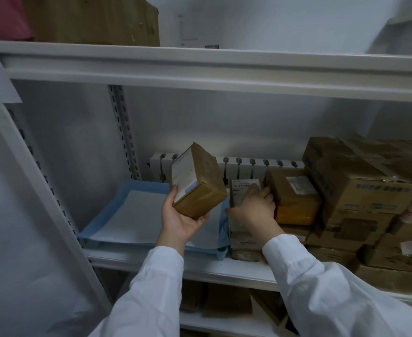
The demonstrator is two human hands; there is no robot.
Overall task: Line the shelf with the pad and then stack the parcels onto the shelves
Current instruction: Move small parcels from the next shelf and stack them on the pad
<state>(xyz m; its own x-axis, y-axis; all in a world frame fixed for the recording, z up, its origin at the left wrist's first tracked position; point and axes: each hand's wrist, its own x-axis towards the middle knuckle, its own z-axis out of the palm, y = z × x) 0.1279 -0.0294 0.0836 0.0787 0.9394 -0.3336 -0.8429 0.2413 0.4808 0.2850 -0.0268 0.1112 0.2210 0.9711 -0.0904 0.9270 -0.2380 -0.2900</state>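
Observation:
A blue and white pad lies flat on the left part of the middle shelf. My left hand holds a small brown cardboard parcel with a white label, tilted, above the pad. My right hand grips the top of an upright labelled parcel standing at the pad's right edge. To its right sits a brown and yellow parcel, then a stack of larger taped cartons.
The upper shelf beam crosses overhead with a big carton on it. A perforated upright stands at the back left. A white ribbed rail runs along the back wall. More boxes sit on the shelf below.

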